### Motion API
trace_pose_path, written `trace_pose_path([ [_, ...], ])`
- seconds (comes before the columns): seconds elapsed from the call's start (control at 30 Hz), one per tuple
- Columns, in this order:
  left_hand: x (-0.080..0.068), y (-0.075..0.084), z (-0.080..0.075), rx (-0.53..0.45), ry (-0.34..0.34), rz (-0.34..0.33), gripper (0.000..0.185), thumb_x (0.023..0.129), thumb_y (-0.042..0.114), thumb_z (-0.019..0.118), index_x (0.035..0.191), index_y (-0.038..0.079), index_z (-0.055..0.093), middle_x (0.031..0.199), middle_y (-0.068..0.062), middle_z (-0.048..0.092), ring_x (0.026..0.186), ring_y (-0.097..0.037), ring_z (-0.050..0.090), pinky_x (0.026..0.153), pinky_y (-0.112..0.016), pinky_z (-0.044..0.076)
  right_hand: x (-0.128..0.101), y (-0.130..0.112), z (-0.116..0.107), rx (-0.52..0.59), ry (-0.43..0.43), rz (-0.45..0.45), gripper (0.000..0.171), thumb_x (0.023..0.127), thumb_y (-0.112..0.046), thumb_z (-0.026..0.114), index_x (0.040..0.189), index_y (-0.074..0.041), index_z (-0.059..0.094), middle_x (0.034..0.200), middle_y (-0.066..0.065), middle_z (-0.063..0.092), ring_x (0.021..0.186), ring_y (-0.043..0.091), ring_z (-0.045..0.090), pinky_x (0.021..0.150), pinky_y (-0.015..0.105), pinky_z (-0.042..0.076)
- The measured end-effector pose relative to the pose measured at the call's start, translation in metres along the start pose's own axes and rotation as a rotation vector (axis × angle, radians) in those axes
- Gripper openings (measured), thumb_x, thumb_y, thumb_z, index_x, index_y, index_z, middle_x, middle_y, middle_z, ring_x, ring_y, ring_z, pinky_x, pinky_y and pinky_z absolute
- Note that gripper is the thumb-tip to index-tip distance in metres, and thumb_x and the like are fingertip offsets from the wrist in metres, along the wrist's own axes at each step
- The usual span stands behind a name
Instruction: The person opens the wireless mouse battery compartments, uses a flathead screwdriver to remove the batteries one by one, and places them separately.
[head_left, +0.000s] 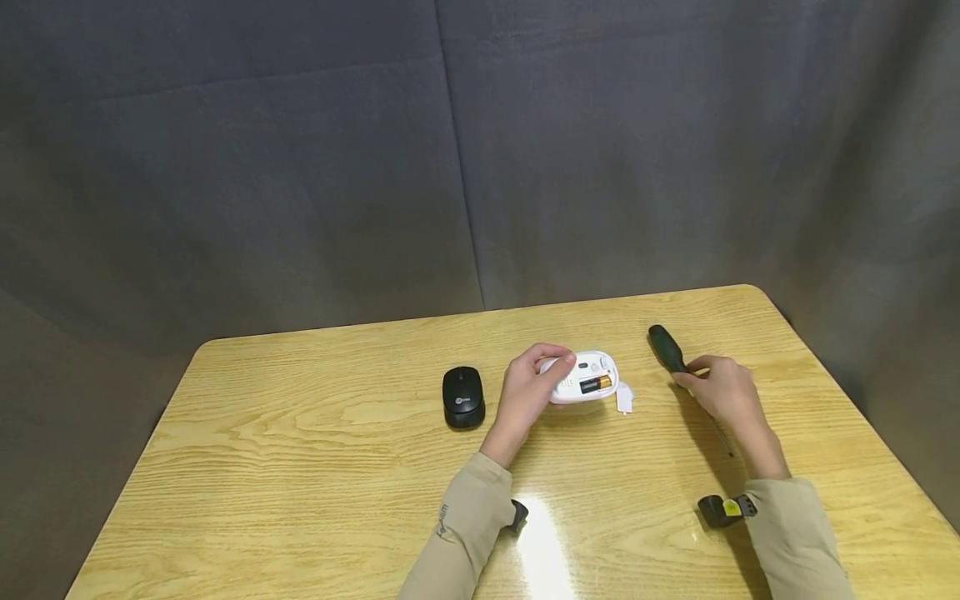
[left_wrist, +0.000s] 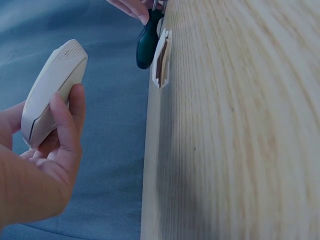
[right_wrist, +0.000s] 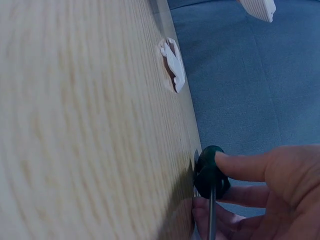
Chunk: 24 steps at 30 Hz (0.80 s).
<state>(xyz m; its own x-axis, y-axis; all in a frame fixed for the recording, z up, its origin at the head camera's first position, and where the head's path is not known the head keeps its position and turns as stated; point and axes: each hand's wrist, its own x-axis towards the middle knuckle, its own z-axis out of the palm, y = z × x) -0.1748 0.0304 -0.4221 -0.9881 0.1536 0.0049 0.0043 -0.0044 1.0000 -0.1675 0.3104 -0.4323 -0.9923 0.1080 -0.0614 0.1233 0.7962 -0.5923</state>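
A white computer mouse (head_left: pixel 567 388) is in my left hand (head_left: pixel 522 390), gripped at its left end and raised off the table. Its underside faces up, and a battery (head_left: pixel 595 385) shows in the uncovered compartment. The left wrist view shows the mouse (left_wrist: pixel 52 85) from the side, with fingers curled under it. My right hand (head_left: pixel 726 392) pinches a screwdriver (head_left: pixel 664 347) with a dark green handle, near where the handle meets the shaft. The shaft (right_wrist: pixel 212 215) points back toward the wrist. Between the hands, the small white battery cover (head_left: pixel 624 398) lies on the wooden table.
A black computer mouse (head_left: pixel 463 398) sits on the table (head_left: pixel 300 467), left of my left hand. Behind the table's far edge hangs a dark grey curtain (head_left: pixel 337 183). Both wrists wear small black cameras on straps.
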Motion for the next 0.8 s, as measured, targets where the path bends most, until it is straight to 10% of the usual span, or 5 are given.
trace_pose_path([
  [0.27,0.0026,-0.0005,0.0018,-0.017,0.001,-0.001,0.025,0.098,0.017,0.071,0.114,-0.002,0.072,0.101,-0.013,0.075,0.064,-0.008,0.062,0.054,-0.034,0.057,0.0051,0.0015,0.0010,0.063,-0.075,0.015,0.047,0.101,-0.021,0.066,0.125,0.020,0.057,0.074,0.013,0.066,0.060,0.017,0.060,0.052,0.032,0.045],
  [0.63,0.0010,-0.0009,0.0015,-0.009,0.002,-0.003,0.026,0.098,0.017,0.070,0.116,-0.002,0.072,0.103,-0.014,0.075,0.065,-0.008,0.062,0.053,-0.034,0.057,0.0056,0.0051,-0.0003,0.244,-0.054,0.079,0.044,0.105,-0.016,0.058,0.126,0.022,0.053,0.085,0.018,0.069,0.070,0.014,0.064,0.060,0.026,0.052],
  [0.8,0.0017,-0.0013,0.0005,-0.007,0.001,-0.005,0.025,0.099,0.017,0.070,0.115,-0.002,0.072,0.103,-0.013,0.074,0.067,-0.008,0.063,0.055,-0.034,0.058,0.0041,-0.0002,-0.0077,0.501,-0.056,0.081,0.044,0.108,-0.020,0.054,0.130,0.017,0.048,0.089,0.006,0.066,0.077,0.013,0.059,0.067,0.024,0.052],
])
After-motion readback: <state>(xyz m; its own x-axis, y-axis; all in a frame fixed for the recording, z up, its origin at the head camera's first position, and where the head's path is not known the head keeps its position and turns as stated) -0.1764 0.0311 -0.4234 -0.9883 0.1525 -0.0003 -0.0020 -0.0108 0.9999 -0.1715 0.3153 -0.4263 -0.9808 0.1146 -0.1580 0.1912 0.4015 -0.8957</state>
